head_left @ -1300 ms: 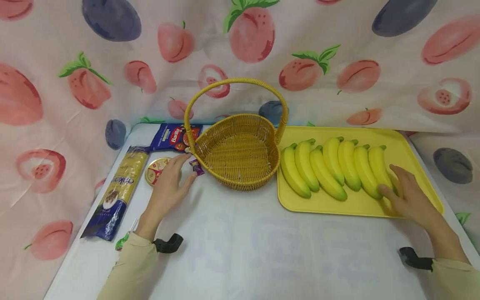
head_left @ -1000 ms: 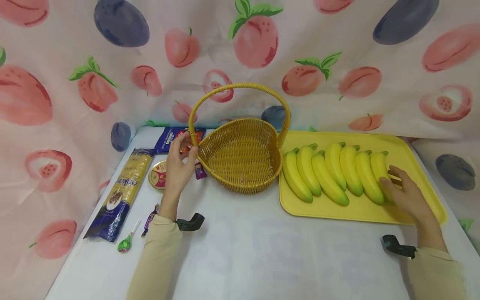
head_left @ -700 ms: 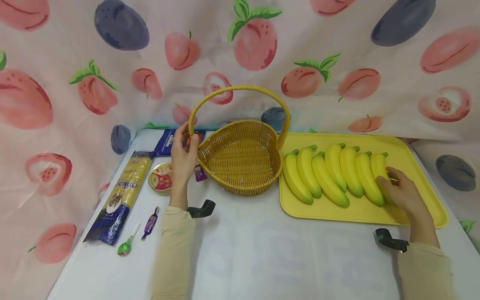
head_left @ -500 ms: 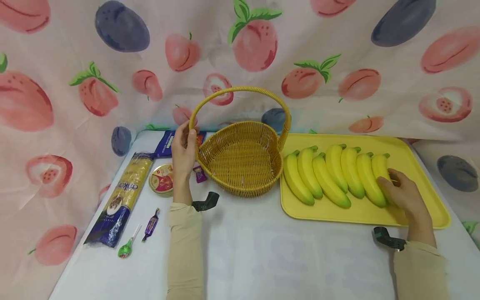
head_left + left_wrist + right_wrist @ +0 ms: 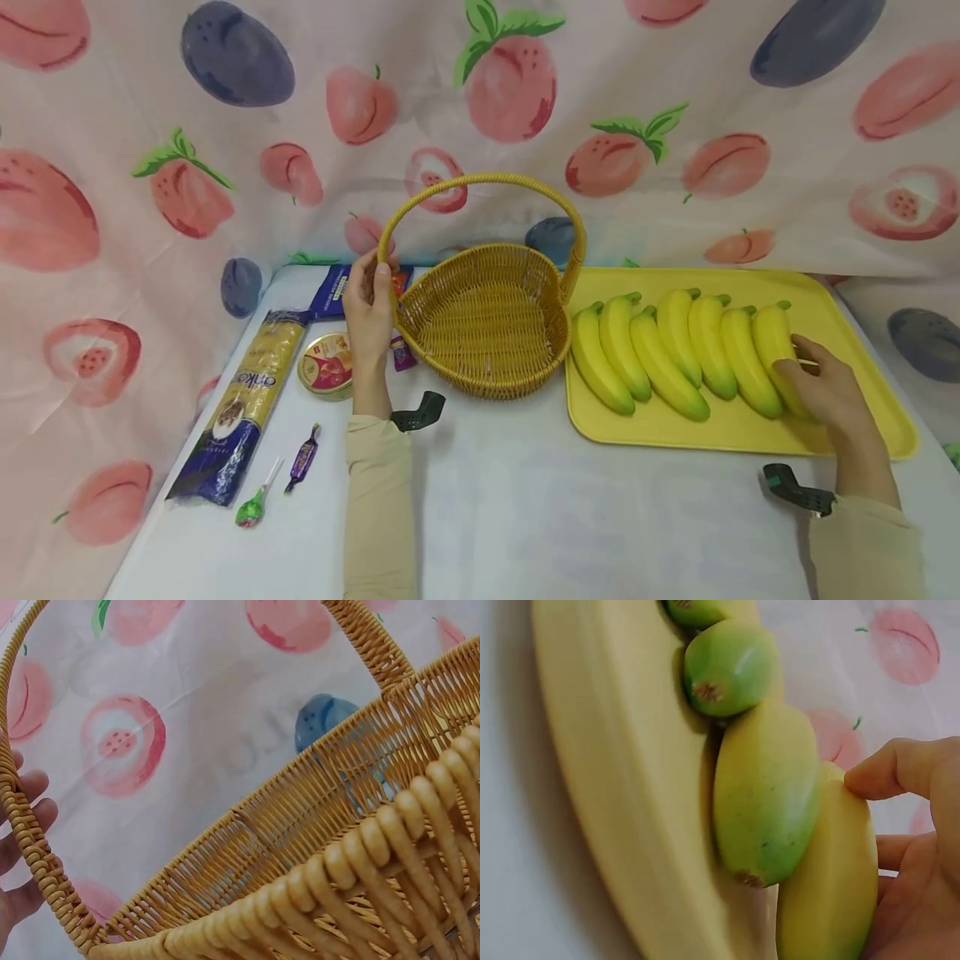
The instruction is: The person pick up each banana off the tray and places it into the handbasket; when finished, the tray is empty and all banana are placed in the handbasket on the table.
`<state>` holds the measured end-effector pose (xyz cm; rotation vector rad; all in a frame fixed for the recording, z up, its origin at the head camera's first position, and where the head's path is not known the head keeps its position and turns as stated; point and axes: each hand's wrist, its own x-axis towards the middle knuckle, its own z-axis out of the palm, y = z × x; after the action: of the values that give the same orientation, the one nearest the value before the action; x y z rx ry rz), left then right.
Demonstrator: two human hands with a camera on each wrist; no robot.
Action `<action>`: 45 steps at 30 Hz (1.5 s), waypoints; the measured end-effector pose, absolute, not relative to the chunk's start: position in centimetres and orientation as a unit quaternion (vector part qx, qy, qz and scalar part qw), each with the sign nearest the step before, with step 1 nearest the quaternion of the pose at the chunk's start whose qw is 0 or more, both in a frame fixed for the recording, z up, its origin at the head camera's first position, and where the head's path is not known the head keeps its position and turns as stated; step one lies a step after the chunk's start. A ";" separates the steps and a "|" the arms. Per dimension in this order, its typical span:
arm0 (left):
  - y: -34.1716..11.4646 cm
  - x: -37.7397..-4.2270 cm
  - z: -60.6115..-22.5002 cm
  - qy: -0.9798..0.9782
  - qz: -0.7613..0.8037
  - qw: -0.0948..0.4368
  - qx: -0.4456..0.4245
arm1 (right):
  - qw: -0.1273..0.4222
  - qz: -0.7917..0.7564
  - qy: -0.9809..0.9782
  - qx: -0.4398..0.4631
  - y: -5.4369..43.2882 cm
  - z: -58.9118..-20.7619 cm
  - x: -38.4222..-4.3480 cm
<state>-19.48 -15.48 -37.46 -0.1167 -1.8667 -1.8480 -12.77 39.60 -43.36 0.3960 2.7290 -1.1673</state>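
A yellow wicker basket [image 5: 495, 385] with a tall arched handle stands at the middle back of the table. My left hand [image 5: 367, 312] holds the left side of its handle, thumb in front; in the left wrist view, fingertips [image 5: 39, 814] show behind the handle [image 5: 34, 844]. Several bananas lie side by side on a yellow tray [image 5: 675, 437] to the right. With my right hand [image 5: 834, 390] I pinch the rightmost banana [image 5: 774, 346], which rests among the others. The right wrist view shows my thumb on top of that banana [image 5: 829, 885]; the other fingers are partly hidden.
Left of the basket lie a pasta bag [image 5: 243, 400], a blue Barilla packet [image 5: 327, 292], a round tin [image 5: 326, 364], a purple packet [image 5: 402, 353], a purple wrapped candy [image 5: 303, 458] and a green lollipop [image 5: 251, 508]. A fruit-print cloth [image 5: 637, 50] hangs behind.
My left hand has moved from beside the tin up and right onto the basket handle. My right hand has closed in on the rightmost banana. The basket and bananas keep their places.
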 end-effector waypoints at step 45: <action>-15.4 -19.4 -38.1 -0.698 -0.671 0.247 -0.041 | 0.198 -0.521 0.818 -0.145 24.1 -38.9 -12.2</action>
<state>-19.40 -15.40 -38.10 -0.1129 -1.9027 -1.8287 -12.21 24.07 -38.90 -0.4072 2.2887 -1.4571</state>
